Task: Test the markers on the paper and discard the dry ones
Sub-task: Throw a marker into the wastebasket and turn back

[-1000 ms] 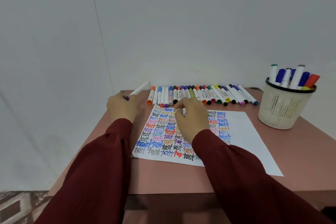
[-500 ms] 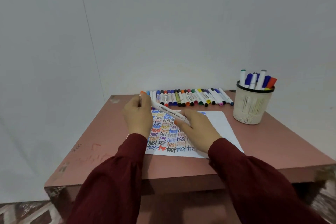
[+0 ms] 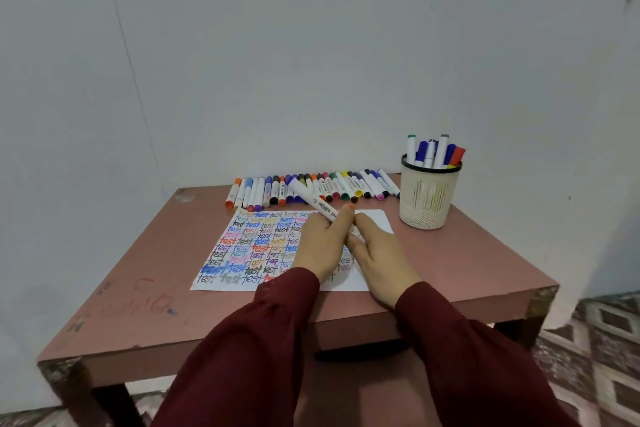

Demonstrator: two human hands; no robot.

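A white marker with a purple far end slants up over the paper, which is filled with coloured "test" words. My left hand grips its barrel. My right hand lies close beside the left, fingertips pinching the marker's near end, which is hidden between the two hands. A row of capped markers lies along the table's back edge.
A cream mesh cup holding several markers stands at the back right of the pink table. A white wall rises right behind the table. Patterned floor shows at the right.
Both hands moved right over the paper and came together. The marker now points up and away to the left. The camera pulled back.
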